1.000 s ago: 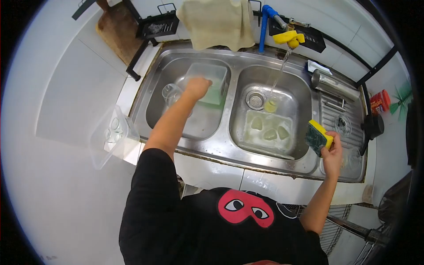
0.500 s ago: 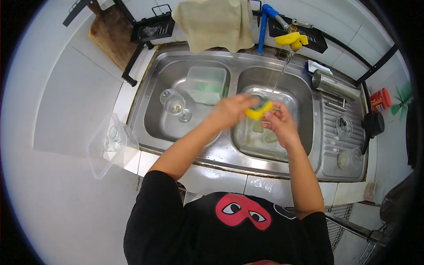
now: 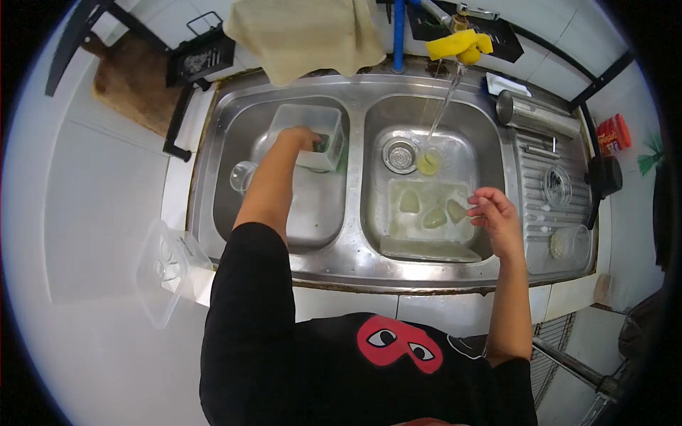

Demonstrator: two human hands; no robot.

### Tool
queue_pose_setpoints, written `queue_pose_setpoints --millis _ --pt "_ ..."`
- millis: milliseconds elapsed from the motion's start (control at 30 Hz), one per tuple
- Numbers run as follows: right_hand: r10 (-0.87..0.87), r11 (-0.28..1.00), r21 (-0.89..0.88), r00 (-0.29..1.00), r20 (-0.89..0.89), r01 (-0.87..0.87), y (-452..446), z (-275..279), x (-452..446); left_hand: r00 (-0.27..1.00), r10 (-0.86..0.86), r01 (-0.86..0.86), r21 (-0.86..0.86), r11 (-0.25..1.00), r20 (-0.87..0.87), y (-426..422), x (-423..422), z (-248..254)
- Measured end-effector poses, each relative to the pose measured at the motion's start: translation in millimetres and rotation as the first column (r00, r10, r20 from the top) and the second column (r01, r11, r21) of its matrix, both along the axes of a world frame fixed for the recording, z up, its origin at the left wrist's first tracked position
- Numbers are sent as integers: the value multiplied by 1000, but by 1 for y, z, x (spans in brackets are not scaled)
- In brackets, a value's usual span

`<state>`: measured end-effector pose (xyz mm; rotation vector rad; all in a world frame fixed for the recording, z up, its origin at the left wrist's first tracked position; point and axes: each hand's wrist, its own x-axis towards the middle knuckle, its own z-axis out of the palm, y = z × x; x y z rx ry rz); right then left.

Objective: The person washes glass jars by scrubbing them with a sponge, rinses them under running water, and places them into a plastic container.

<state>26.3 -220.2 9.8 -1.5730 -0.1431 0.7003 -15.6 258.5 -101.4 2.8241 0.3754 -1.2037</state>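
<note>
My left hand (image 3: 301, 138) reaches into a clear plastic container (image 3: 310, 116) in the left basin. Its fingers close around a sponge (image 3: 322, 143), whose dark green side shows at the fingertips. Drinking glasses (image 3: 243, 175) stand beside that forearm, partly hidden by it. Over the right edge of the right basin hangs my right hand (image 3: 499, 216), open and holding nothing. Close to its fingertips lie several pale green, rounded pieces (image 3: 434, 217) on a translucent rectangular sheet or lid (image 3: 398, 226). A yellowish round item (image 3: 428, 162) sits under the running water.
Water runs from a tap with yellow cloth (image 3: 455, 45) around it. The drainboard (image 3: 529, 243) carries a steel cylinder (image 3: 538, 117), a glass dish (image 3: 556, 186) and a clear cup (image 3: 570, 245). A clear plastic bin (image 3: 165, 273) stands at the left edge. Beige cloth (image 3: 302, 35) hangs behind.
My left hand has moved left with the sponge, from the right basin into the container. My right hand has moved right and down, away from the sponge. The camera view has shifted.
</note>
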Motion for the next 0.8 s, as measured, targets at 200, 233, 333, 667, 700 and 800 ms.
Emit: queue_pose_setpoints --millis 200,233,333,667,700,800 --pt "-102 994 -41 995 -20 101 -31 -12 5 968 200 -207 -31 978 -152 -18 13 14" --pt "-100 994 -47 995 -20 99 -32 -12 6 987 132 -140 -83 987 -92 -7 14 -4" --pt "-90 994 -61 996 1 90 -31 -10 7 967 249 -241 -118 963 59 13 6 -27" --pt "51 998 -46 992 117 -46 -12 -6 15 983 98 -106 43 993 158 16 10 -4" --pt "67 997 -54 989 132 -61 -12 -6 15 973 134 -146 53 988 186 19 11 -5" --pt "132 988 -103 967 219 -112 -14 -3 15 881 107 -179 114 977 461 1 -1 42"
